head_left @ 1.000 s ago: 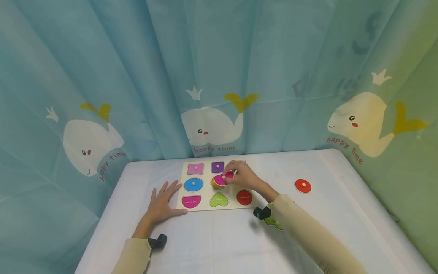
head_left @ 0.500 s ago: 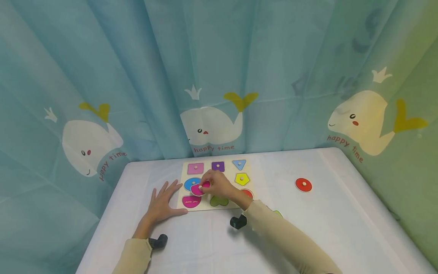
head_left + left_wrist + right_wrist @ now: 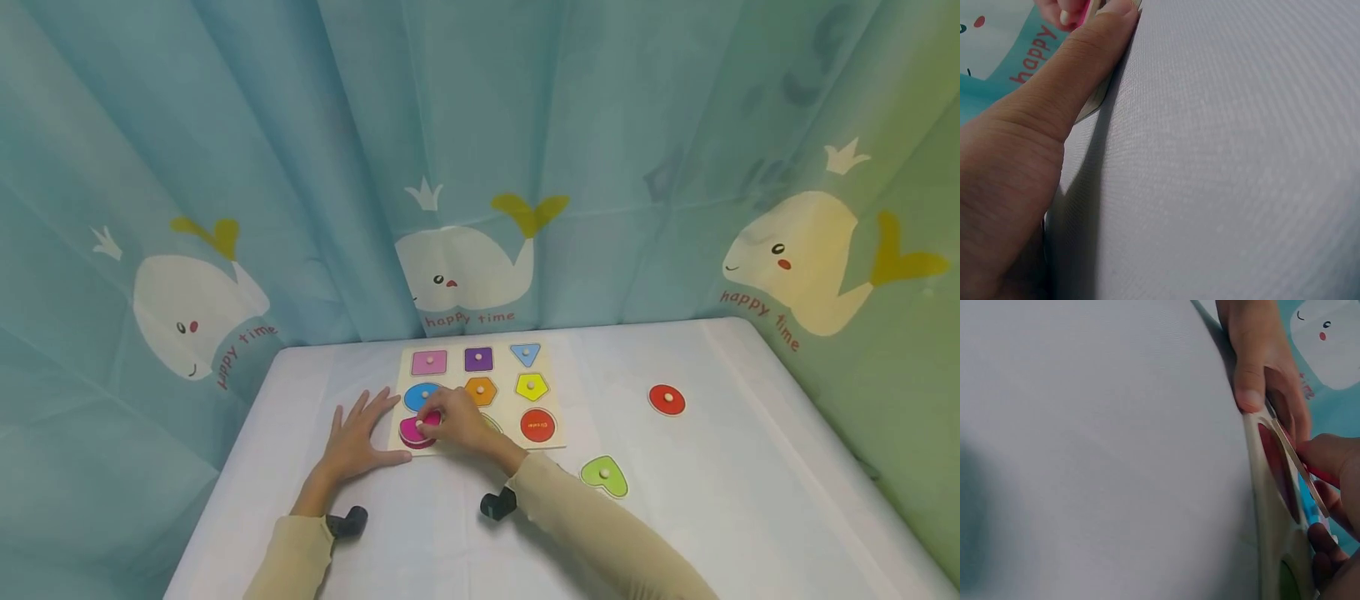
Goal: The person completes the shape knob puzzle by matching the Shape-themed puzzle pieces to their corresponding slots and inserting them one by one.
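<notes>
my head view's peering forward and down, wrist views tight in, both catching my left hand [image 3: 356,446] and the board [image 3: 502,372]!

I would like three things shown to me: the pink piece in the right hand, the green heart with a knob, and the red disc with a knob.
Pink piece [image 3: 410,429]: head view, on its flat upper face.
Green heart [image 3: 604,473]: head view, on its knob.
Red disc [image 3: 669,398]: head view, on its knob.

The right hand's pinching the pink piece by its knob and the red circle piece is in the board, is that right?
Not quite: the red circle piece lies on the white table, off the board, as the head view shows. The right hand does pinch the pink piece by its knob.
</notes>
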Motion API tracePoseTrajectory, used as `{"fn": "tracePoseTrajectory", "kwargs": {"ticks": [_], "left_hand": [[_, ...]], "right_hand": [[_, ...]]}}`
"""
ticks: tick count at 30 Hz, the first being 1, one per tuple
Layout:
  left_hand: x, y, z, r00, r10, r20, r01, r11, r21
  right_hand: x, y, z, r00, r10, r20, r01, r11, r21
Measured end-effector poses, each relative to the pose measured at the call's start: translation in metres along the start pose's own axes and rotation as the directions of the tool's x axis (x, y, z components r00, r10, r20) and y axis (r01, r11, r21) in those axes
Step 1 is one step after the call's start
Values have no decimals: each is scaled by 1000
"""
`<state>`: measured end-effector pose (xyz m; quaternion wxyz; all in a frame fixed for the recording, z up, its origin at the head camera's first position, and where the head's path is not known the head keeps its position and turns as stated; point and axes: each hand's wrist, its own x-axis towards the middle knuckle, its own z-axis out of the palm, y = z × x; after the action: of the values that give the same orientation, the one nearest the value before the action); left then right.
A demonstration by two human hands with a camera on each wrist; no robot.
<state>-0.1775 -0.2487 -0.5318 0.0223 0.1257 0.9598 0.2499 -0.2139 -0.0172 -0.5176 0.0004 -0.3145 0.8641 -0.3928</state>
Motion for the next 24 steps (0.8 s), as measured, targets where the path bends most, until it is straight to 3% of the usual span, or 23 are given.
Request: {"fn": "tracePoseTrajectory", "kwargs": {"ticks": [11, 24], "left_hand": [[0, 2, -2, 1000, 7, -7, -7, 1000, -10], [0, 1, -1, 1000, 1, -1, -1, 1000, 3]], "right_hand": [[-4, -1, 9, 999, 44, -16, -45, 995, -84], [-6, -1, 11, 996, 86, -10, -86, 992, -88]]}}
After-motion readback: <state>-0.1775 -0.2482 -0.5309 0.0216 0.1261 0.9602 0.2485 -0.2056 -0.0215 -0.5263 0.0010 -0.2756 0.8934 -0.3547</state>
